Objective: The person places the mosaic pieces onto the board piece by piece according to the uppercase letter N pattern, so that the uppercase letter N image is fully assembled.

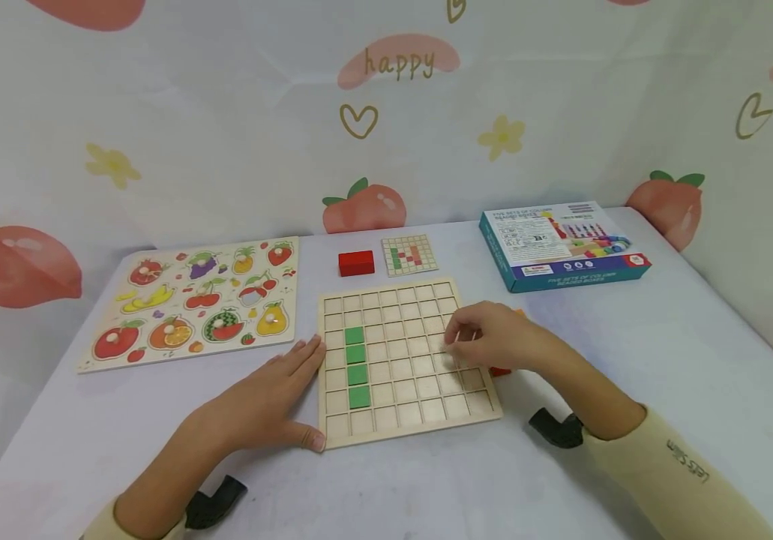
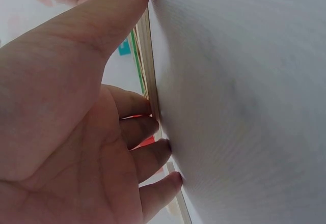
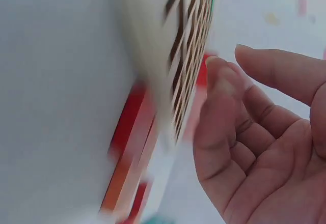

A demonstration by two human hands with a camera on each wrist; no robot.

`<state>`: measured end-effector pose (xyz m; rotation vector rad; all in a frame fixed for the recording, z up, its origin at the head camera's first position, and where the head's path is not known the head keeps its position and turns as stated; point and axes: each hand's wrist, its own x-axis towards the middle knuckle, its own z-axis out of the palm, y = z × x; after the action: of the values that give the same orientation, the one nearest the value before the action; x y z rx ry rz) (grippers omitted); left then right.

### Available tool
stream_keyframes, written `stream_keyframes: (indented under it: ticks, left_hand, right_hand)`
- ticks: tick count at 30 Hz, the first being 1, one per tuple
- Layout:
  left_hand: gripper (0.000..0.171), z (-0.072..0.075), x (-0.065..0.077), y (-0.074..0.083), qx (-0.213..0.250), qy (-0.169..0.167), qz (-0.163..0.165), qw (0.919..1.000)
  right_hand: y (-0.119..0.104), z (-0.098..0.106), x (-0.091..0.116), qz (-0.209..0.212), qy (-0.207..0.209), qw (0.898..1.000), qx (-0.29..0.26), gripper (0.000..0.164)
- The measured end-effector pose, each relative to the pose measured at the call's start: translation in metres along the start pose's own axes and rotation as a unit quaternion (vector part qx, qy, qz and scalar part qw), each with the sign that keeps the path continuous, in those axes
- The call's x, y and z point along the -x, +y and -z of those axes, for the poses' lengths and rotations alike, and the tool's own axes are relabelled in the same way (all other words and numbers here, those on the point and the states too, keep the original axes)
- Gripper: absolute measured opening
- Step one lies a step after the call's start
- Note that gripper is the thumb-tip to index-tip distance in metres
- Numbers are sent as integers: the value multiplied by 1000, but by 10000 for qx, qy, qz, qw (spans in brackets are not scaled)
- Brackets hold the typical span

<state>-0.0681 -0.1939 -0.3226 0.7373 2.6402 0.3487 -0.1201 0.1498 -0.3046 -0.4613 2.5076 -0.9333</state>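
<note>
Wooden grid board (image 1: 402, 368) on white tabletop (image 1: 399, 487), before fruit-patterned backdrop (image 1: 238, 135).

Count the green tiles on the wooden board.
4, in the board's second column from the left: the farthest tile, second tile, third tile and nearest tile, in consecutive cells. The right grip covers a few cells, so others may be hidden.

Your square tan wooden board (image 1: 420, 346): bore a brown line grid.
Its four square green tiles (image 1: 357, 374): were plain.
Your cream cloth right sleeve (image 1: 672, 476): bore dark lettering.
</note>
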Motion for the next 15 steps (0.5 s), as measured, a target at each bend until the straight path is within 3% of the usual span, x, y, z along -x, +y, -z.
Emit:
stream_keyframes:
  ticks: [6,15]
  left_hand:
    - [130,-1,-1,0,-11,-40,68,10000]
    - [130,-2,-1,-1,-19,-14,79,10000]
  right_hand:
    - [33,30,6,-723,226,9970,185,20]
    - [56,51,3,-1132,520,9910,486,35]
